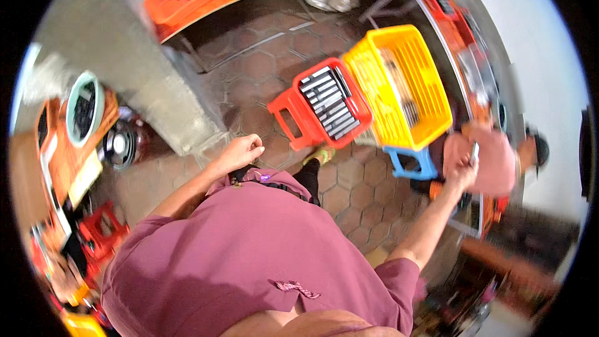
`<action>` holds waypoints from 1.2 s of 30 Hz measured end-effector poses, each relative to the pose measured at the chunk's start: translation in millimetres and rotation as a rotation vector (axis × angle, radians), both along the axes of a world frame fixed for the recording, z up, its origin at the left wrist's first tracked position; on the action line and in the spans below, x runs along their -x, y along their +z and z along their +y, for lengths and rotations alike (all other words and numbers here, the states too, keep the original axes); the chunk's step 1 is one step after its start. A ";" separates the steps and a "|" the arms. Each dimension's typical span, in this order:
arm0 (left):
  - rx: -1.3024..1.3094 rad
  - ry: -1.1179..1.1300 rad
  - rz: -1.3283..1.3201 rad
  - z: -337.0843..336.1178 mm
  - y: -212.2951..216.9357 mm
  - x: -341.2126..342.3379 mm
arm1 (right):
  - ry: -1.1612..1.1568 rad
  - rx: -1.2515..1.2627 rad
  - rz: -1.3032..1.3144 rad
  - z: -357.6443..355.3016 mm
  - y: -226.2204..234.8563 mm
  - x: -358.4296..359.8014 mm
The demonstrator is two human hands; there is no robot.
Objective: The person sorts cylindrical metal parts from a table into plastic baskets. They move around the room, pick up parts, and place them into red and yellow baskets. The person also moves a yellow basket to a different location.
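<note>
My left hand [242, 151] hangs in front of my waist, its fingers curled in and nothing showing between them. Out to the right, my right hand [462, 175] is closed around a small slim pale-grey object [475, 152] whose kind I cannot make out. Ahead of me a red plastic stool [288, 118] carries a red tray [368, 111] with rows of silver and black bars [327, 100]. Close by it stands a yellow slatted crate [430, 81], tilted in view, with a few brownish and dark pieces inside.
A blue stool [413, 163] stands below the crate. Beyond my right hand a person in a pink shirt [486, 156] and dark cap sits at the bench. A concrete pillar [181, 106] rises front left. At left are a pale green basin [85, 112] and a red stool [103, 231].
</note>
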State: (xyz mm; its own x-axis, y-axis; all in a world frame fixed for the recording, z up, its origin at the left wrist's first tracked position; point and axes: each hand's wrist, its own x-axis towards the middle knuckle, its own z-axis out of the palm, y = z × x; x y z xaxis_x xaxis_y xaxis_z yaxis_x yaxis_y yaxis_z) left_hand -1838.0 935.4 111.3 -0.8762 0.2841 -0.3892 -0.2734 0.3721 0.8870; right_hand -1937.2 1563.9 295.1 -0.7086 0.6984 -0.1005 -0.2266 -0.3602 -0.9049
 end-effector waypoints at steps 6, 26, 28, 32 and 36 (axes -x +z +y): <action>0.356 0.381 -0.015 63.4 12.8 -54.9 | 0.184 -0.638 -0.197 55.5 -20.5 111.5; 0.544 0.918 -0.304 224.7 9.5 -167.4 | 0.891 -0.649 -0.373 15.4 -134.7 293.2; 0.552 0.930 -0.315 225.6 13.8 -170.8 | 0.906 -0.648 -0.370 11.0 -138.7 295.7; 0.554 0.951 -0.345 231.9 11.3 -178.8 | 0.942 -0.638 -0.361 4.7 -145.6 303.2; 0.562 0.965 -0.357 244.9 2.9 -183.1 | 0.962 -0.630 -0.360 4.6 -149.0 309.8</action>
State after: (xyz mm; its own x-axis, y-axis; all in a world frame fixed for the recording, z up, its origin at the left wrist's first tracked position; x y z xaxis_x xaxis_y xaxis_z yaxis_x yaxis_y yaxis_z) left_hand -1654.9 1180.3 114.2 -0.4499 -0.7289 -0.5160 -0.8568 0.1894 0.4795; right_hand -2247.0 1568.6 146.2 -0.9675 -0.1025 -0.2311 0.1941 0.2844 -0.9388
